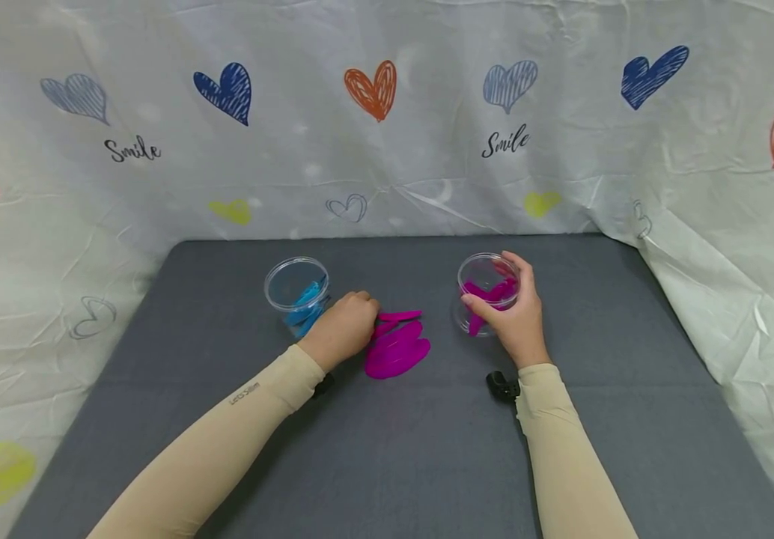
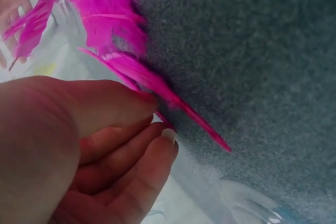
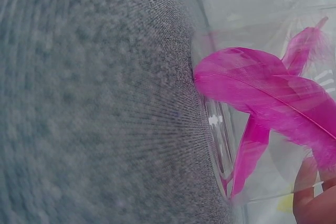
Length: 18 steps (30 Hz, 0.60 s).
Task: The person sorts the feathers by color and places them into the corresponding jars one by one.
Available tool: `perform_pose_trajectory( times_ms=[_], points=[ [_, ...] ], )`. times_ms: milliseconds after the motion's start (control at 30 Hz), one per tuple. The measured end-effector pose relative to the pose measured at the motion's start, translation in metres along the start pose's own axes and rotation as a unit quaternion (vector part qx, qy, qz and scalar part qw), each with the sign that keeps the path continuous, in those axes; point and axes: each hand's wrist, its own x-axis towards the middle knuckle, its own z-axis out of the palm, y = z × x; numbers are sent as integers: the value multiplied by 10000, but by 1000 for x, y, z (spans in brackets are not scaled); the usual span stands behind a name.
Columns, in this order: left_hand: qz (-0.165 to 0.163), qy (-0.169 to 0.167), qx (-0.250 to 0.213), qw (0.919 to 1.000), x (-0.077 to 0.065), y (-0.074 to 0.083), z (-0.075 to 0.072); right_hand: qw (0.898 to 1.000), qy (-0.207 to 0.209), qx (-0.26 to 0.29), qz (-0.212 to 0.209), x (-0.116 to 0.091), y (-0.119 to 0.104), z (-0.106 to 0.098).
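Note:
Thumb and fingertips of my left hand (image 1: pixel 346 326) pinch a quill end of a magenta feather (image 2: pixel 139 74) at the edge of a small pile of magenta feathers (image 1: pixel 397 353) on the table. Another dark pink quill (image 2: pixel 202 124) crosses just past the fingertips in the left wrist view. My right hand (image 1: pixel 520 318) grips a clear round plastic cup (image 1: pixel 459 318) by its side, thumb in front and fingers behind. Several magenta feathers (image 3: pixel 241 77) lie crossed inside that cup, showing through its wall.
A second clear cup (image 1: pixel 269 296) with blue feathers (image 1: pixel 305 308) stands on the left, close behind my left hand. The grey cloth-covered table (image 1: pixel 421 449) ends at a white curtain (image 1: pixel 421 150) with hearts printed on it.

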Motion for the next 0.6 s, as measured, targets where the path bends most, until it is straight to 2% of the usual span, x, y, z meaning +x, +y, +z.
perform_pose_trajectory(
  times_ms=[133,267,600],
  points=[
    [-44,-65,-48,10000,3,-2,1,10000,8,32,-1,1,1,1],
    [-116,-266,-178,9994,8,-5,1,10000,12,-9,-8,1,0,1],
    [-149,-605,-708,9955,20,-10,0,10000,-29,-59,-12,0,-2,-2]
  ],
)
